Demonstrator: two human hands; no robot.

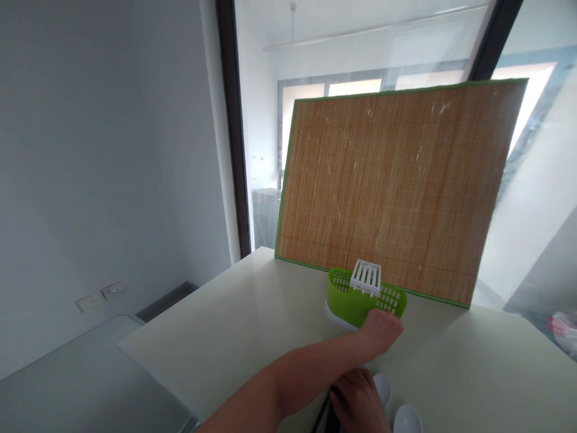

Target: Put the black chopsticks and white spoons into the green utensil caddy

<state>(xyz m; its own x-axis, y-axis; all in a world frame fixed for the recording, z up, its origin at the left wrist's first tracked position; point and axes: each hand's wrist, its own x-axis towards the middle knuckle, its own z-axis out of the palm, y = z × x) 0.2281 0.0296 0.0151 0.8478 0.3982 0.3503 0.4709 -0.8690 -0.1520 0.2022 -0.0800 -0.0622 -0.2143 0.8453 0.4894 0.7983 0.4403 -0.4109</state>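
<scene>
L hand (pixel 382 331) at green caddy (pixel 347 305), R hand (pixel 361 402) nearside at black handles (pixel 332 420), grips unclear; caddy prob light, stiff plastic, take rim beside L hand.

The left hand (pixel 382 329) is hiding its own fingertips and covering part of a green, perforated plastic basket (pixel 346 305). Slim black rods (pixel 321 414) are disappearing beneath the right hand's (pixel 361 402) fingers. Right of those fingers, one rounded white piece (pixel 383 388) is being partly covered; another (pixel 408 420) is running off the bottom edge.
</scene>
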